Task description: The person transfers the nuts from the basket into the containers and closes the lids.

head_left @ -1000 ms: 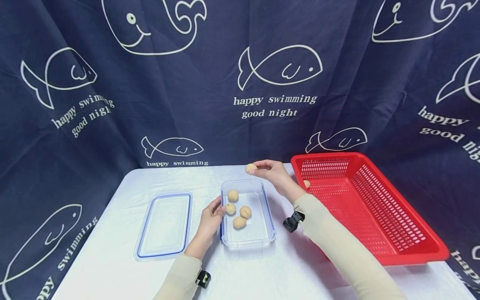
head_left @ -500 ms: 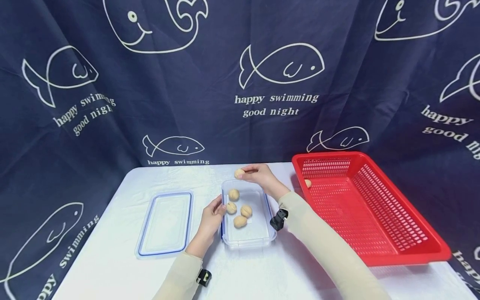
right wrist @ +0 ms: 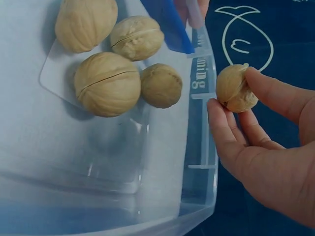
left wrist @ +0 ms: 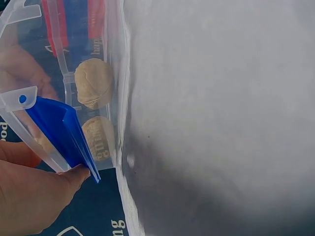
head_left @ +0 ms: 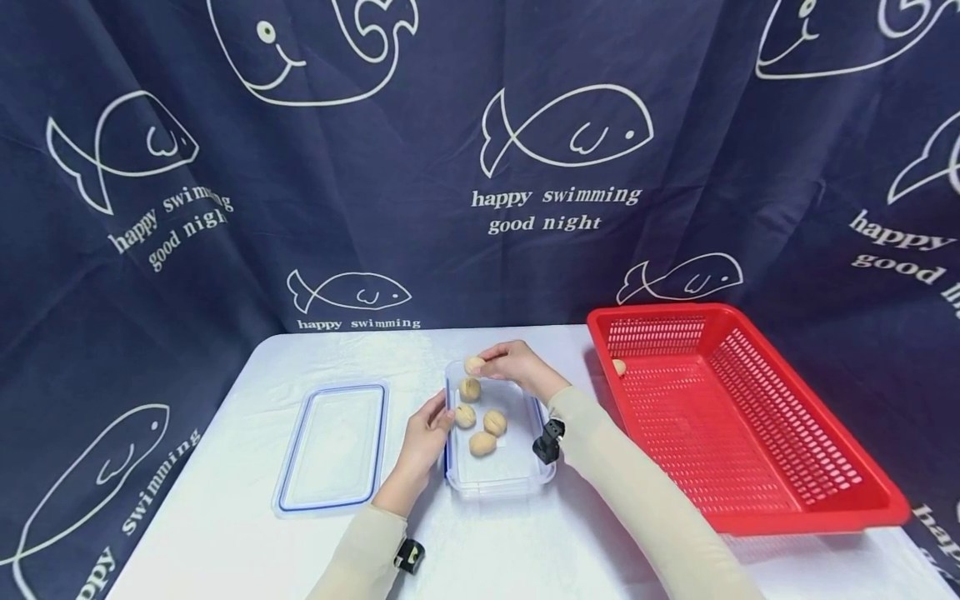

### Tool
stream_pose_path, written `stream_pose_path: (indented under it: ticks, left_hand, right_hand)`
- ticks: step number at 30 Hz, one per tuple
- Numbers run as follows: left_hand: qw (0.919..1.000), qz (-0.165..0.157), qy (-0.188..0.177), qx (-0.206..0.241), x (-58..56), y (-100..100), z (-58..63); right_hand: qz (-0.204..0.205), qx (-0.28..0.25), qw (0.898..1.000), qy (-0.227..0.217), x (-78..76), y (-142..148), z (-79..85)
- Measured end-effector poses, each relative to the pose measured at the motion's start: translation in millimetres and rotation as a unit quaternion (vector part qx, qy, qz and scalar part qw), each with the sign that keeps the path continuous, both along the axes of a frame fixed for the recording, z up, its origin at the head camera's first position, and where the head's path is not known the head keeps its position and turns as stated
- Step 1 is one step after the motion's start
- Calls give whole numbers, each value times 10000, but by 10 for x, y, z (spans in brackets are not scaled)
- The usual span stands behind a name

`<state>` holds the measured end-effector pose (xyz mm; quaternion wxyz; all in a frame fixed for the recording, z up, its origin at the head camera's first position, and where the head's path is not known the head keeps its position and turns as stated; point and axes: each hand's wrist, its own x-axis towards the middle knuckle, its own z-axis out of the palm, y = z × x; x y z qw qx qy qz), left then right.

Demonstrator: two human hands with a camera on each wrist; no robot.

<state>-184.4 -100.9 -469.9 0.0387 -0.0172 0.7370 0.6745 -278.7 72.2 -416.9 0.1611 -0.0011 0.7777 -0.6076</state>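
Note:
A clear plastic food container (head_left: 517, 467) with blue clip flaps stands on the table, several walnuts (head_left: 482, 443) lying inside. My left hand (head_left: 424, 435) grips its left wall; in the left wrist view the thumb (left wrist: 76, 177) presses by the blue clip flap (left wrist: 61, 130). Over the container's far end, my right hand (head_left: 517, 367) pinches another walnut (head_left: 473, 365) between thumb and fingers. The right wrist view has this held walnut (right wrist: 236, 88) close to the container rim (right wrist: 210, 123), beside the walnuts in the container (right wrist: 108, 83).
The container's blue-edged lid (head_left: 332, 450) lies flat to the left. A large red plastic basket (head_left: 750, 417) stands at the right, with a walnut (head_left: 618, 367) at its left wall. A dark blue printed curtain (head_left: 435, 167) hangs behind the white table (head_left: 225, 500).
My right hand has carried the walnut leftward from beside the basket, then lowered it at the container's far end. My left hand keeps its grip on the container.

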Motion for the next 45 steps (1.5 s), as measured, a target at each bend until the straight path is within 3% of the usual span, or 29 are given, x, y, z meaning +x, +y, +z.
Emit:
stream_pose_path:
  ticks: [8,15,24,32,37,40,45]
  left_hand:
    - [10000,16,-62,-28,6,-2,4]
    - [10000,13,-22,-50,2,-2,13]
    - [10000,4,2,-6,12,-12,7]
    - [10000,41,5,-38,17,-11,20]
    - [10000,18,3,3,23,-3,31]
    - [10000,42,13,2,12,4,2]
    - [10000,46,41,0,5,16,-3]
  right_hand:
    - [16,318,9974,-640,41,9,-37]
    - [232,793,9934,-800,57,0,-33]
    - [124,715,9933,-903,52,2,-17]
    - [257,275,9985,-397,45,73,131]
    - [492,161,9978,408,73,171,349]
    - [435,93,9954,851,80,269,472]
    - [231,-195,9926,1176,65,487,652]
